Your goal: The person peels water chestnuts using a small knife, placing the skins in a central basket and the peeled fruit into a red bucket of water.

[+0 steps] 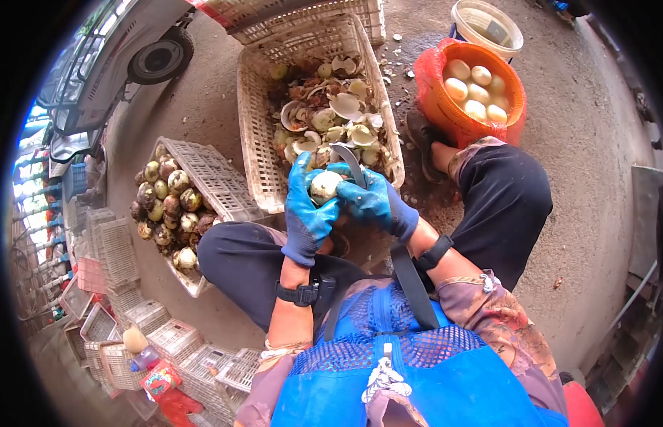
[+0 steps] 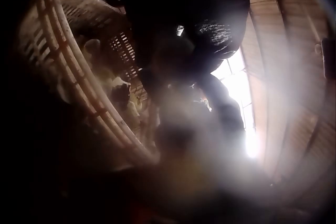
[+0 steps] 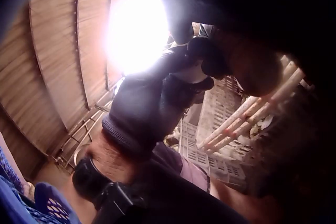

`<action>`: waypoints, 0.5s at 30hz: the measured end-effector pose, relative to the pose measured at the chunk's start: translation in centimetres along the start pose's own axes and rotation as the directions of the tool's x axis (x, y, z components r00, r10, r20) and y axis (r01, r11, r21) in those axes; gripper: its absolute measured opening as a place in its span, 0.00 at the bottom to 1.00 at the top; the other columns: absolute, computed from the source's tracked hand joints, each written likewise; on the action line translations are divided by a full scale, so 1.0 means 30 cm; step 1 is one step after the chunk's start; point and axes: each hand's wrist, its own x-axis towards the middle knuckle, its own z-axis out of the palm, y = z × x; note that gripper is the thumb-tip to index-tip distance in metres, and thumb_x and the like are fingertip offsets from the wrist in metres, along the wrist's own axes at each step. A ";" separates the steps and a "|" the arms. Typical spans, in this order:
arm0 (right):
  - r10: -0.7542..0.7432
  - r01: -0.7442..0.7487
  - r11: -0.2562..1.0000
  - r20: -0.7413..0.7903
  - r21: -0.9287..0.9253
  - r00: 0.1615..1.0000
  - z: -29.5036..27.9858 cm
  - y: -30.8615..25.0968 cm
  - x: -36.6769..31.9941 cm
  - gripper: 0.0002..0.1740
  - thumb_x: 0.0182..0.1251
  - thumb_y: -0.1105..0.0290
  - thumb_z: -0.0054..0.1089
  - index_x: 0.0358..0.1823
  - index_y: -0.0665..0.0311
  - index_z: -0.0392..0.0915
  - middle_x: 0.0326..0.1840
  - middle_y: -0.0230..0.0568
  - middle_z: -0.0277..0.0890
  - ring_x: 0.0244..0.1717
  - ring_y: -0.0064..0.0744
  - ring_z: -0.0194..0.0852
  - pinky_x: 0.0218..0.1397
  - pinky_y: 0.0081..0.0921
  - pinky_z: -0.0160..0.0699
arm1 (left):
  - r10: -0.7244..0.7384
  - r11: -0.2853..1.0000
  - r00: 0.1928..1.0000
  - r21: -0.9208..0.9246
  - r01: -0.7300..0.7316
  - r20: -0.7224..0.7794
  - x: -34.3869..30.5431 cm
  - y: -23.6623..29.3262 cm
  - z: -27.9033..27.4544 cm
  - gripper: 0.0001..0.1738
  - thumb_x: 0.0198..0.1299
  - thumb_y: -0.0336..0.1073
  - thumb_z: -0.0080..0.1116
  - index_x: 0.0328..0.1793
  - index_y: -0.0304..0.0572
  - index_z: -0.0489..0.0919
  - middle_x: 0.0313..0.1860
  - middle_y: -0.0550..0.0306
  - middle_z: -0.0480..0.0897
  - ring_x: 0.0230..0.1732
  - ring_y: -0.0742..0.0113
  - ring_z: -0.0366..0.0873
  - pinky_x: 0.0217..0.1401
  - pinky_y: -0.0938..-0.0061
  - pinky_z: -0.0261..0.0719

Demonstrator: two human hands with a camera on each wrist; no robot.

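Observation:
My left hand [image 1: 303, 213], in a blue work glove, grips a round, pale turnip-like vegetable [image 1: 324, 186] with a few dark specks. The gloved right hand [image 1: 380, 204] holds a knife with a curved blade [image 1: 351, 165], its handle hidden in the fingers. The blade rises just past the vegetable, and the right fingertips are at its side. Both hands are over the near edge of a crate [image 1: 257, 142] holding curved peelings [image 1: 346, 107]. In the right wrist view the left glove [image 3: 142, 106] appears dark; the left wrist view is mostly dark and blurred.
On the left, a tipped crate [image 1: 210, 171] spills brown-green unpeeled vegetables [image 1: 175, 203]. An orange tub [image 1: 456, 117] with pale peeled ones in liquid stands at the right, near a white bucket [image 1: 513, 32]. Stacked crates [image 1: 118, 249] and a parked vehicle [image 1: 111, 57] lie farther left.

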 end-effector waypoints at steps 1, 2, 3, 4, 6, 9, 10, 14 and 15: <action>0.012 -0.013 0.999 0.024 0.032 1.000 -0.006 0.001 0.002 0.20 0.71 0.68 0.54 0.61 0.68 0.74 0.51 0.37 0.80 0.46 0.23 0.77 0.49 0.22 0.77 | 0.008 1.000 1.000 -0.012 -0.008 -0.018 -0.005 -0.005 0.003 0.43 0.47 0.20 0.65 0.74 0.36 0.64 0.55 0.52 0.79 0.53 0.66 0.79 0.57 0.72 0.80; 0.023 -0.027 0.998 0.049 0.065 0.999 -0.008 0.004 0.004 0.20 0.70 0.68 0.54 0.60 0.68 0.74 0.50 0.37 0.80 0.46 0.23 0.77 0.49 0.23 0.78 | 0.016 1.000 0.999 -0.023 -0.017 -0.036 -0.010 -0.010 0.002 0.42 0.47 0.21 0.66 0.73 0.35 0.65 0.55 0.52 0.79 0.53 0.66 0.79 0.57 0.72 0.80; 0.020 -0.023 0.994 0.033 0.105 0.999 -0.008 0.014 0.008 0.19 0.70 0.68 0.54 0.59 0.69 0.74 0.50 0.37 0.80 0.46 0.23 0.77 0.49 0.23 0.78 | 0.041 0.999 0.999 0.011 -0.041 -0.032 -0.009 -0.026 -0.001 0.41 0.47 0.21 0.67 0.72 0.35 0.67 0.55 0.52 0.79 0.53 0.66 0.79 0.57 0.72 0.80; 0.017 -0.019 0.989 0.016 0.144 1.000 -0.006 0.026 0.013 0.19 0.70 0.68 0.54 0.59 0.69 0.74 0.49 0.37 0.80 0.46 0.23 0.77 0.49 0.23 0.78 | 0.067 0.997 0.997 0.046 -0.065 -0.028 -0.006 -0.050 -0.006 0.40 0.48 0.22 0.68 0.71 0.34 0.68 0.55 0.52 0.80 0.53 0.66 0.79 0.57 0.73 0.80; 0.017 -0.013 0.990 -0.028 0.141 0.999 -0.004 0.032 0.011 0.18 0.70 0.69 0.54 0.58 0.69 0.74 0.48 0.36 0.80 0.45 0.23 0.77 0.49 0.23 0.78 | 0.033 0.999 0.999 -0.023 -0.033 -0.016 0.001 -0.075 -0.008 0.38 0.48 0.22 0.70 0.69 0.33 0.70 0.55 0.53 0.80 0.53 0.67 0.80 0.57 0.74 0.81; 0.034 -0.028 0.997 -0.083 0.078 0.996 -0.015 0.021 -0.009 0.17 0.70 0.68 0.53 0.57 0.68 0.75 0.47 0.36 0.80 0.44 0.23 0.77 0.48 0.22 0.78 | -0.101 0.963 0.994 -0.246 0.109 0.044 0.014 -0.095 0.005 0.36 0.51 0.22 0.69 0.69 0.35 0.71 0.55 0.54 0.80 0.51 0.69 0.80 0.55 0.76 0.82; 0.051 -0.043 0.994 -0.082 0.100 0.995 -0.020 0.023 -0.010 0.17 0.70 0.68 0.53 0.56 0.68 0.75 0.47 0.36 0.80 0.44 0.23 0.77 0.48 0.22 0.78 | -0.130 0.932 0.991 -0.338 0.133 0.032 0.007 -0.103 0.012 0.35 0.52 0.22 0.70 0.68 0.35 0.72 0.55 0.54 0.81 0.51 0.70 0.80 0.54 0.76 0.83; 0.011 -0.024 0.996 -0.144 -0.090 0.990 -0.001 0.024 0.006 0.17 0.71 0.66 0.53 0.56 0.67 0.76 0.46 0.33 0.80 0.43 0.21 0.76 0.45 0.23 0.78 | -0.190 0.904 0.981 -0.397 0.156 -0.046 -0.009 -0.132 0.037 0.29 0.53 0.25 0.72 0.61 0.36 0.74 0.51 0.57 0.82 0.49 0.72 0.80 0.51 0.77 0.83; -0.070 0.041 0.984 -0.165 -0.171 0.984 -0.004 0.033 0.011 0.17 0.71 0.65 0.54 0.55 0.67 0.77 0.45 0.34 0.81 0.42 0.23 0.78 0.45 0.24 0.79 | -0.171 0.937 0.983 -0.320 0.139 -0.073 -0.011 -0.110 0.032 0.27 0.53 0.26 0.72 0.60 0.36 0.75 0.50 0.58 0.82 0.49 0.73 0.80 0.51 0.77 0.82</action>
